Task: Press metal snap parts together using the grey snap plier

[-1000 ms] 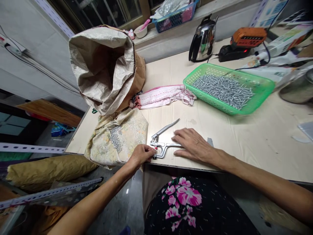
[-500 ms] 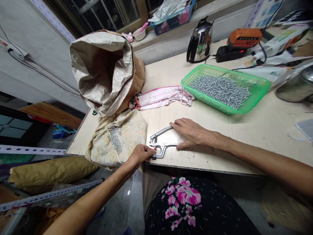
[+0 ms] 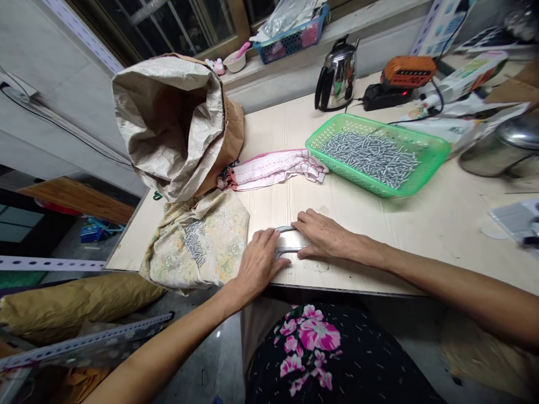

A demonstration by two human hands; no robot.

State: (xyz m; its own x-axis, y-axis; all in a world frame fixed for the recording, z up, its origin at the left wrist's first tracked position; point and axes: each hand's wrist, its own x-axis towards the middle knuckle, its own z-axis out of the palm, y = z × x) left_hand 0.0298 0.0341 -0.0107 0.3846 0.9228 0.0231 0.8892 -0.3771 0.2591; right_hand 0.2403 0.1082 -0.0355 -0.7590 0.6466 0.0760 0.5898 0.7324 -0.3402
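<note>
Metal snap-fastener pliers (image 3: 290, 247) lie on the table close to its front edge. My right hand (image 3: 322, 234) grips the ends of the two handles, which are spread apart. Over the head of the pliers lies my left hand (image 3: 261, 259), closed round it with the thumb toward me, so the jaws are hidden. Just left of that hand, a small pile of silvery metal pins (image 3: 195, 242) rests on a floral cloth (image 3: 221, 235). Many more such pins (image 3: 370, 157) fill a green plastic basket (image 3: 435, 163) at the right.
A large open paper sack (image 3: 231, 129) stands at the back left. Between sack and basket lies a pink and white cloth (image 3: 269, 171). Behind are a kettle (image 3: 337, 76) and an orange battery (image 3: 408, 72) on a charger. The table's front edge (image 3: 357, 292) runs before my lap.
My left hand has gone from pinching at the jaws to lying over the pliers' head, covering it. My right hand stays on the handles. The view has shifted slightly.
</note>
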